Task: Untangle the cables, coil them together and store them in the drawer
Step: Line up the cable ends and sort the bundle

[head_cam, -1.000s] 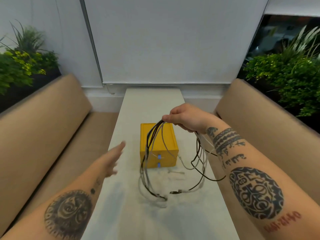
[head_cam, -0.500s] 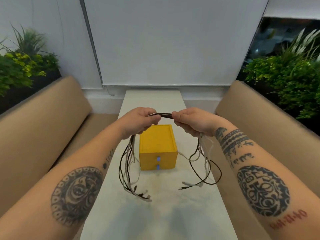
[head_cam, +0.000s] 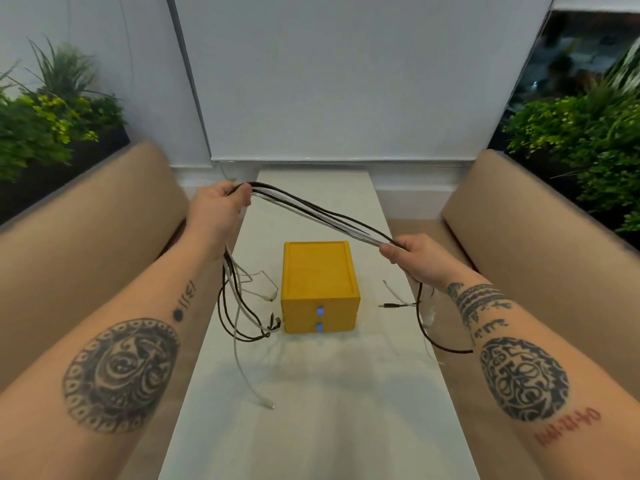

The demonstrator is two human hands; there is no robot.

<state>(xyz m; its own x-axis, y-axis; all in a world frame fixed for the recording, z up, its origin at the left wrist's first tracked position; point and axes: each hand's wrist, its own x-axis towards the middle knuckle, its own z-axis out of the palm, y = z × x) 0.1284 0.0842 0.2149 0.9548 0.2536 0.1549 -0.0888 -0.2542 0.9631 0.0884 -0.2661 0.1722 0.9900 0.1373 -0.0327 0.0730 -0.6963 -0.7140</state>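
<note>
Left hand (head_cam: 216, 209) and right hand (head_cam: 412, 258), fingers curled, grip the black and white cable bundle (head_cam: 318, 216); its dangling ends may snag the yellow drawer box (head_cam: 318, 282).

We see soft, even indoor light casting only faint shadows on the white table (head_cam: 311, 427), with wide-angle bending at the edges and slight motion smear along the cables (head_cam: 318, 216).

cables (head_cam: 318, 218) hidden within left grip (head_cam: 221, 209), right grip (head_cam: 412, 254), plugs (head_cam: 268, 405) too small
</note>
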